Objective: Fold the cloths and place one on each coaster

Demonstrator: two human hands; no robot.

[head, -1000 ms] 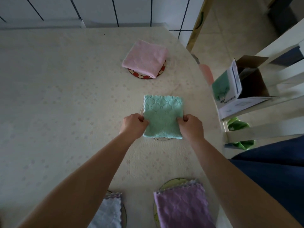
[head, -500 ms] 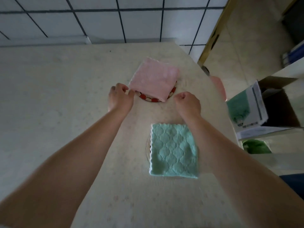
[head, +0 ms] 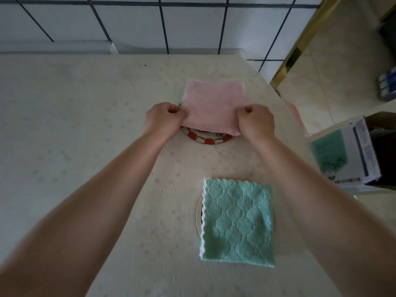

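both my hands are up in the upper middle of the frame, each clamped on a side edge of the folded pink cloth [head: 213,108]: my left hand [head: 164,120] pinches the left edge, my right hand [head: 256,122] pinches the right edge, fingers curled in on the fabric. the cloth lies between the two hands, its top edge squared to the far side of the table [head: 75,146], and it looks a little wider than it is deep, so its long axis runs left to right, straight from one hand to the other. neither hand is nearer than the other; they sit level, either side of it. the thing that matters now is that the cloth sits too high in the frame for its coaster: the red-and-cream coaster [head: 206,139] peeks out only along the cloth's lower edge, just below my knuckles, so i judge the cloth wants drawing down toward me to centre it. i can't quite tell whether the near edge is lifted or flat on the coaster. lower right of centre, the folded green cloth [head: 237,221] lies on its own coaster [head: 198,213], only a sliver of pale rim showing at its left, well apart from my hands.
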